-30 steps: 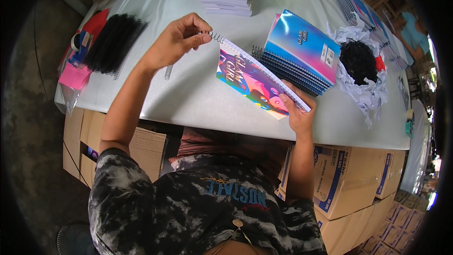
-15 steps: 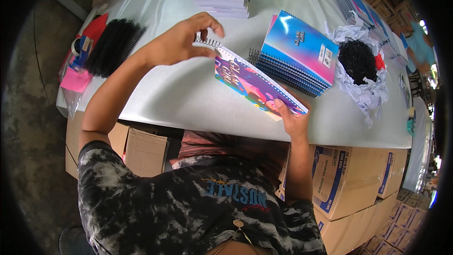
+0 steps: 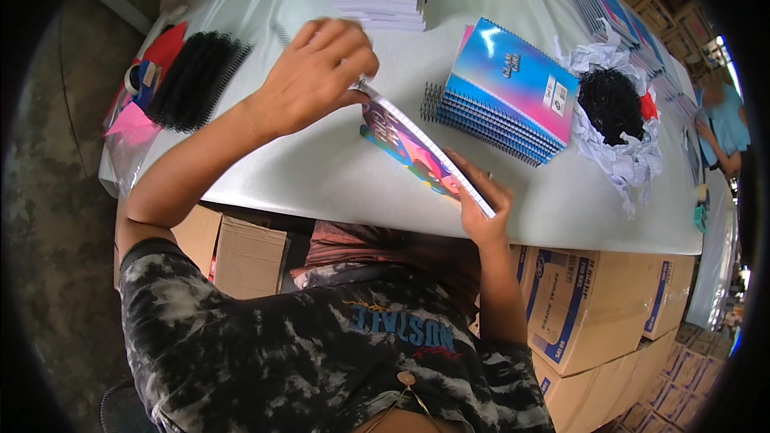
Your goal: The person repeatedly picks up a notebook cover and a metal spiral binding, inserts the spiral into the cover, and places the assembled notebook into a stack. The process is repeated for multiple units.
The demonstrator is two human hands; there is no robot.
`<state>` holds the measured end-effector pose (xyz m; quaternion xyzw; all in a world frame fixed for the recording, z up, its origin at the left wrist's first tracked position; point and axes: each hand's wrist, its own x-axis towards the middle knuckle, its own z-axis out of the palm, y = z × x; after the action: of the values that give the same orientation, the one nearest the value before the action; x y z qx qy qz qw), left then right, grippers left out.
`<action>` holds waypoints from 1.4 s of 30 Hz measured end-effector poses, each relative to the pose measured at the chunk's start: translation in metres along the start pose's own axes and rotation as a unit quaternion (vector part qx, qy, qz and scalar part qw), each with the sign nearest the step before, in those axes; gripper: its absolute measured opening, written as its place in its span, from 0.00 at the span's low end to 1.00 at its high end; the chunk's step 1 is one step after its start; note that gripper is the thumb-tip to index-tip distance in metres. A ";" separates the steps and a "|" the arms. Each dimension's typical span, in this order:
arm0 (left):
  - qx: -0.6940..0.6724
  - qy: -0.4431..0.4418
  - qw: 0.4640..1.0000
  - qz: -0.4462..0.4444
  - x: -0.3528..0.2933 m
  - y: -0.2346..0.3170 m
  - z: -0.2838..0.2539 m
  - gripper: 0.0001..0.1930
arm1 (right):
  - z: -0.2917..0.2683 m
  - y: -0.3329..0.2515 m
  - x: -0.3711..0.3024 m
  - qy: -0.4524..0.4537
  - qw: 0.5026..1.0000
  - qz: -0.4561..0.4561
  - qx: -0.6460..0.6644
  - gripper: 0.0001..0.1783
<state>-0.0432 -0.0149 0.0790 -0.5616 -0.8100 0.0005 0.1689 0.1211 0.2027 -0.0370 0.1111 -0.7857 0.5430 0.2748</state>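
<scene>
An unbound notebook (image 3: pixel 413 152) with a colourful purple cover hangs tilted over the table, its punched edge turned up. My right hand (image 3: pixel 485 204) grips its lower right end, thumb on one side and fingers behind. At the upper left corner my left hand (image 3: pixel 325 72) is closed, fingers curled over a black wire spiral (image 3: pixel 281 34); a blurred end of it juts out beyond the knuckles. How far the spiral sits in the holes is hidden by my fingers. Right of the notebook lies a stack of spiral-bound blue and pink notebooks (image 3: pixel 513 72).
Black spirals (image 3: pixel 196 80) lie in a bundle at the left, beside a tape roll (image 3: pixel 132 78). A stack of notebooks (image 3: pixel 377 8) stands at the back. Crumpled paper (image 3: pixel 630 164) surrounds black coils at right. Cartons (image 3: pixel 577 305) sit below; another person (image 3: pixel 726 124) is far right.
My left hand has closed further and turned over at the notebook's corner. The notebook has tilted more edge-on, and my right hand has shifted slightly left and down, its fingers now showing behind it.
</scene>
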 end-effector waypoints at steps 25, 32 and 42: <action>0.045 0.331 0.937 0.100 -0.071 0.046 0.105 0.50 | 0.028 -0.006 -0.004 0.001 0.987 -0.146 -0.067 0.16; -0.082 0.311 0.946 0.044 -0.084 0.064 0.138 0.54 | 0.037 -0.009 -0.001 -0.003 0.987 -0.157 -0.033 0.16; -0.064 0.313 0.946 0.045 -0.089 0.048 0.155 0.53 | 0.042 -0.007 -0.001 0.031 0.999 -0.033 0.029 0.12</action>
<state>-0.0146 -0.0487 -0.1000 -0.5792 -0.6883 -0.2192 0.3779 0.1124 0.1615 -0.0427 0.1283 -0.7562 0.5596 0.3139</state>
